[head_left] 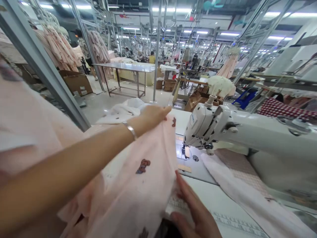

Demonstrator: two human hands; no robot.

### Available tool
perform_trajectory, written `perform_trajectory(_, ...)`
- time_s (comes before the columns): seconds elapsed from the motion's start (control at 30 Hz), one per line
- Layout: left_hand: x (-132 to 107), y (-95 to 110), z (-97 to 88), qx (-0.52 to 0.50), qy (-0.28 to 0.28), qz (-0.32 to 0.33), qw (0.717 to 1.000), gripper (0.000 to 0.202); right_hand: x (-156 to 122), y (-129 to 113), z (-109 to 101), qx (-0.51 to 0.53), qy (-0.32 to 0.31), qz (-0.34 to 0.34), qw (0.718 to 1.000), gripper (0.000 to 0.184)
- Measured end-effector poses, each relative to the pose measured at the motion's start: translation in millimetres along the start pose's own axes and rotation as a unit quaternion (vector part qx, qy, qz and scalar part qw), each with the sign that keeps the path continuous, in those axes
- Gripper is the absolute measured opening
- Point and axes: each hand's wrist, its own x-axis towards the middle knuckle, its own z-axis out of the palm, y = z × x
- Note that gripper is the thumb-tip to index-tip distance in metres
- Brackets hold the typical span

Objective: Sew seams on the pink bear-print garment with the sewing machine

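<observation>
A pale pink fabric (pixel 153 148) with small brown bear prints stretches in front of me, left of the sewing machine's needle area. My left hand (pixel 156 114), with a silver bracelet at the wrist, reaches across and grips the far edge of the fabric. Nearer to me, my right hand (pixel 195 208) holds the fabric's right edge, its index fingertip on the cloth; its other fingers are partly hidden. The white sewing machine (pixel 205 122) stands to the right, its presser foot (pixel 184 151) lit over the metal plate and apart from the fabric.
More pink fabric (pixel 49 115) hangs at the left beside a slanted metal post (pixel 47 62). Another fabric strip (pixel 237 185) lies right of the needle area, under the machine arm. Beyond are a metal table (pixel 126 67), cardboard boxes (pixel 74 82) and a blue stool (pixel 245 97).
</observation>
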Motion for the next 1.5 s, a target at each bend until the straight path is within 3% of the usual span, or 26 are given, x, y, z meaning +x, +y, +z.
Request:
perform_trajectory(0.07,13,8,31.5,-0.011,-0.007,-0.005,1.0,0.02,1,13,-4,-0.065,0.021,0.002,0.998,0.046)
perform_trajectory(0.13,7,17,48.3,-0.04,-0.027,0.025,0.999,0.017,0,24,-6,-0.093,0.02,-0.035,0.995,0.032)
perform_trajectory(0.23,-21,28,54.6,-0.113,-0.124,0.136,0.976,0.012,0,35,-5,-0.097,-0.05,-0.079,0.991,0.025)
perform_trajectory(0.33,-45,33,58.5,-0.182,-0.185,0.201,0.945,0.016,5,37,1,-0.107,-0.106,-0.024,0.988,0.03)
perform_trajectory(0.5,-48,33,64.8,-0.212,-0.133,0.251,0.935,0.011,8,34,8,-0.101,-0.138,0.024,0.985,0.026)
perform_trajectory(0.6,-39,41,69.0,-0.21,-0.111,0.243,0.94,0.01,5,27,15,-0.076,-0.119,0.029,0.99,0.015)
perform_trajectory(0.67,-35,49,79.4,-0.186,-0.091,0.255,0.945,0.009,4,19,22,-0.059,-0.078,0.039,0.994,0.011)
perform_trajectory(0.8,-36,61,111.1,-0.158,-0.052,0.277,0.946,0.01,7,9,34,-0.073,-0.054,0.001,0.996,0.035)
perform_trajectory(0.9,-43,61,124.4,-0.166,-0.031,0.26,0.951,0.01,12,10,30,-0.043,-0.04,-0.022,0.998,0.025)
perform_trajectory(1.07,-50,57,124.9,-0.189,-0.026,0.271,0.943,0.01,16,20,6,-0.009,-0.003,-0.125,0.992,0.022)
perform_trajectory(1.2,-48,53,119.3,-0.211,-0.035,0.26,0.942,0.008,16,19,3,-0.052,0.001,-0.111,0.992,0.022)
perform_trajectory(1.37,-37,46,98.2,-0.22,-0.121,0.254,0.934,0.004,14,18,5,-0.095,0.003,-0.149,0.984,0.017)
perform_trajectory(1.5,-27,47,91.9,-0.182,-0.155,0.232,0.943,0.009,10,23,7,-0.08,-0.016,-0.102,0.991,0.028)
